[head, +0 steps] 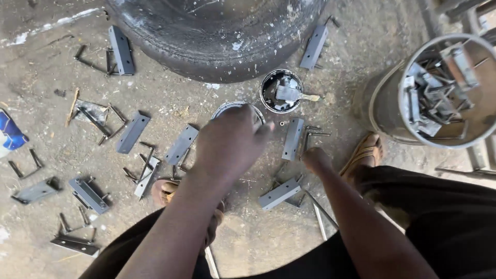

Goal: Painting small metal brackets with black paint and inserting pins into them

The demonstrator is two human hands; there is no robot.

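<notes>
The left hand (pixel 230 142) is held low over the concrete floor (pixel 248 243), its back turned to the camera and its fingers curled downward. It covers most of a small round tin (pixel 231 107), of which only the pale rim shows above the knuckles. Whether anything is gripped cannot be told, since the fingertips are hidden or blurred.

The right hand (pixel 316 159) is lowered to the floor well to the right of the tin. It is closed into a loose fist, and its fingers are hidden, so a hold on anything cannot be confirmed. A grey metal bracket (pixel 293 138) lies just beside it on the upper left, and a second bracket (pixel 279 194) lies just below it.

One open paint can (pixel 280 91) is seen beyond the hands, with one brush (pixel 293 95) resting in it. About ten grey flat brackets are counted scattered over the floor, most with thin bent rods beside them. One large tyre (pixel 217 36) is seen at the top, and one metal bucket (pixel 385 106) filled with more brackets stands at the right. Two sandalled feet are seen, one under each forearm.
</notes>
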